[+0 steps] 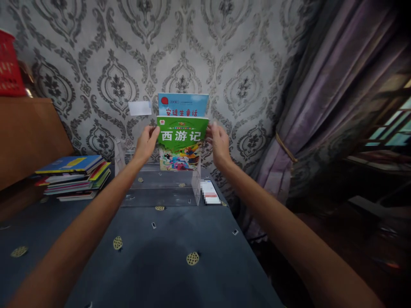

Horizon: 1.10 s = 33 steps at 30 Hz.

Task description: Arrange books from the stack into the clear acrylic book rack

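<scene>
A green book [182,143] with white characters and colourful figures stands upright in front of a blue book [183,104], whose top part shows above it. My left hand [147,143] pinches the green book's left edge between thumb and fingers. At its right edge is my right hand [218,143], with fingers curled at the upper corner; the fingertips are slightly blurred. Under and behind the books stands a clear plastic rack [157,196] with transparent side panels. Whether the green book's lower edge touches the rack is hard to tell.
A stack of books [77,177] lies left of the rack on the dark patterned tablecloth [154,265]. To the rack's right lies a phone [210,191]. A red basket [11,64] sits on a brown box at far left. A purple curtain [289,141] hangs at right.
</scene>
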Each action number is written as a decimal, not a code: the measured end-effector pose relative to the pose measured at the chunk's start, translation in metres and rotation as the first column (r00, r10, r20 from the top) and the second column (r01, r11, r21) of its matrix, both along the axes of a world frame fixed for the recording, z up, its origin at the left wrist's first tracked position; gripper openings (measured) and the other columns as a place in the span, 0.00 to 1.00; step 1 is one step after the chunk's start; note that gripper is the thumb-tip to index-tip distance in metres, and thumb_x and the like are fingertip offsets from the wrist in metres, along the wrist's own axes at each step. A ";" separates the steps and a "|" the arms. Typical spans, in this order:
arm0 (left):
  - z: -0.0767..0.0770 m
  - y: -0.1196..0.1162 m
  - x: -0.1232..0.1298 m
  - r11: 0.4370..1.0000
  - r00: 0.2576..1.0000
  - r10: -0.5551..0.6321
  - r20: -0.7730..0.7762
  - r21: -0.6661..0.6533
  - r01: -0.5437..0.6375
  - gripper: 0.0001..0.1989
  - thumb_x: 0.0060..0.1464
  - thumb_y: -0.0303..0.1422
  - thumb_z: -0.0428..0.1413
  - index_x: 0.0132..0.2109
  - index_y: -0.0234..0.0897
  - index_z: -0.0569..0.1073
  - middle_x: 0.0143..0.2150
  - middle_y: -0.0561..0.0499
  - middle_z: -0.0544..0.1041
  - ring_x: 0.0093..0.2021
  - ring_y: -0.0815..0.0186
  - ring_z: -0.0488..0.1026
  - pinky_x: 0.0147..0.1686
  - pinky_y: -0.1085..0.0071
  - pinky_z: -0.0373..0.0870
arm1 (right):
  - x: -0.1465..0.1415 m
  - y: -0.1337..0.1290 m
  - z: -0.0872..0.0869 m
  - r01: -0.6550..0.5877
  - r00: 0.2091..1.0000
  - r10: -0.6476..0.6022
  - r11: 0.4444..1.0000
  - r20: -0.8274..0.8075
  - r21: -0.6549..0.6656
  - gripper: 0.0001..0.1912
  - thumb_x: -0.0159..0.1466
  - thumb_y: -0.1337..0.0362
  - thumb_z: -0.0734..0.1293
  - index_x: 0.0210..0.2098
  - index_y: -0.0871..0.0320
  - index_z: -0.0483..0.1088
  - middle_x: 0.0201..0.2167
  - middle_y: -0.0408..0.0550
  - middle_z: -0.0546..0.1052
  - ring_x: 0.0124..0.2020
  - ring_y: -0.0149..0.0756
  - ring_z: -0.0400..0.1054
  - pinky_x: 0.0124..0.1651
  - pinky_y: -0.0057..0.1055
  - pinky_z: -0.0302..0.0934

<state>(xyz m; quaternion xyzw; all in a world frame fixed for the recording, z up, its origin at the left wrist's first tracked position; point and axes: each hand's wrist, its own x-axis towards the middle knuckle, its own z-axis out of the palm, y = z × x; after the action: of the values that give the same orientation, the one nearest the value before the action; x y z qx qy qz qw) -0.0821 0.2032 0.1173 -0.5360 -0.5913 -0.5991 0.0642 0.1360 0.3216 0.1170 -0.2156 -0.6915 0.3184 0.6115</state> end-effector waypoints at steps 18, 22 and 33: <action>-0.102 -0.180 -0.143 0.638 0.737 0.492 -0.464 -0.383 -0.668 0.19 0.63 0.34 0.43 0.54 0.28 0.69 0.54 0.30 0.72 0.59 0.43 0.66 0.59 0.47 0.61 | -0.032 -0.197 -0.220 -0.529 0.612 0.710 0.695 0.349 -0.486 0.16 0.65 0.50 0.62 0.34 0.57 0.71 0.24 0.44 0.75 0.27 0.36 0.69 0.32 0.31 0.60; -0.088 -0.178 -0.194 0.492 0.669 0.534 -0.518 -0.452 -0.744 0.28 0.63 0.36 0.44 0.61 0.16 0.63 0.62 0.20 0.65 0.65 0.38 0.59 0.63 0.46 0.55 | -0.031 -0.199 -0.225 -0.521 0.608 0.702 0.705 0.371 -0.480 0.17 0.66 0.51 0.60 0.35 0.57 0.72 0.25 0.45 0.75 0.28 0.37 0.69 0.33 0.31 0.59; -0.096 -0.164 -0.236 0.367 0.694 0.333 -0.638 -0.590 -0.719 0.32 0.65 0.50 0.43 0.65 0.33 0.64 0.67 0.30 0.65 0.66 0.38 0.61 0.61 0.37 0.54 | -0.027 -0.193 -0.228 -0.500 0.594 0.691 0.718 0.412 -0.483 0.20 0.68 0.47 0.61 0.36 0.56 0.73 0.26 0.47 0.76 0.30 0.39 0.70 0.33 0.32 0.59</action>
<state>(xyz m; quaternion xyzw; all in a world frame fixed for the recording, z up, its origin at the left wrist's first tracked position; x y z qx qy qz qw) -0.3183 0.0388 0.0215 -0.3898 -0.9088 -0.0745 0.1288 0.1088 0.1281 -0.1109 -0.1474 -0.8107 0.5341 0.1892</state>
